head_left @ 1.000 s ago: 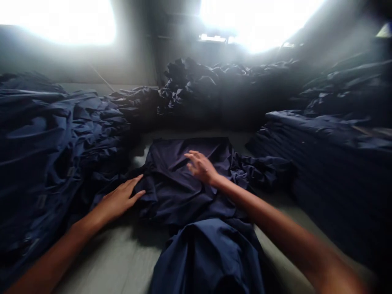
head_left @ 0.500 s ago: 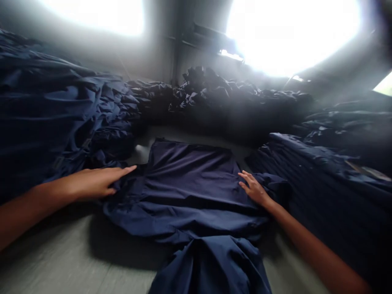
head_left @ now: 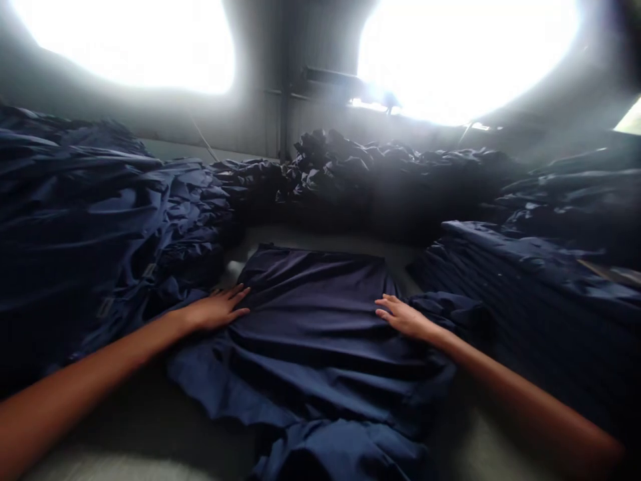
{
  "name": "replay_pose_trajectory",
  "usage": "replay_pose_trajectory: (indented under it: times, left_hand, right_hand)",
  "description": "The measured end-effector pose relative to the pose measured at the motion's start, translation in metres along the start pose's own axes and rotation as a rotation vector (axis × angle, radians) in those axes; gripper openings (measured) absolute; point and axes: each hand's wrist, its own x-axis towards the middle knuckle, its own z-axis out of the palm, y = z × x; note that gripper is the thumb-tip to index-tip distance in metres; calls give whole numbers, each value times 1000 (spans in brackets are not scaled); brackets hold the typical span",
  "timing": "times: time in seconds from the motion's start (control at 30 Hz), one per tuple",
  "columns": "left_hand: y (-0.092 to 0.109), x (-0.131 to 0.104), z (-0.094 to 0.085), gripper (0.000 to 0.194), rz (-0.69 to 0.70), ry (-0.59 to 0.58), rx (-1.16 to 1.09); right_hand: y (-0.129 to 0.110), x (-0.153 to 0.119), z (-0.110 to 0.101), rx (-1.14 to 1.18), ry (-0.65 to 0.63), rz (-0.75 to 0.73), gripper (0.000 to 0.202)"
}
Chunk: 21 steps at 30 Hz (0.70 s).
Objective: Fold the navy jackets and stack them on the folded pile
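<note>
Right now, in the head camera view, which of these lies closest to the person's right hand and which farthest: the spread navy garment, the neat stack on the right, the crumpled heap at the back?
From the right hand:
1. Spread navy garment, directly under the palm, in the middle.
2. Neat stack, just to the right.
3. Crumpled heap, at the back beneath the bright windows.

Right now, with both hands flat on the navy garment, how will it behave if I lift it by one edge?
Probably floppy: the garment lies in soft wrinkles between the left hand and right hand. Likely light, since the cloth looks thin. It may slide on the smooth table and drag its bunched near end.
</note>
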Motion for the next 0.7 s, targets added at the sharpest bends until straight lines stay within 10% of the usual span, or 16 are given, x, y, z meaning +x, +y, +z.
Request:
replay_pose_trajectory:
  times: [0.13, 0.27, 0.7]
  left_hand:
    - [24, 47, -35, 69, 2, 21, 155]
    - [52, 101, -33, 62, -56, 212, 85]
    - [8, 171, 11, 74, -233, 157, 38]
  right_hand:
    - [-5, 48, -19, -73, 52, 52, 52]
    - [-5, 98, -8, -67, 41, 179, 59]
    - [45, 154, 26, -43, 39, 241, 55]
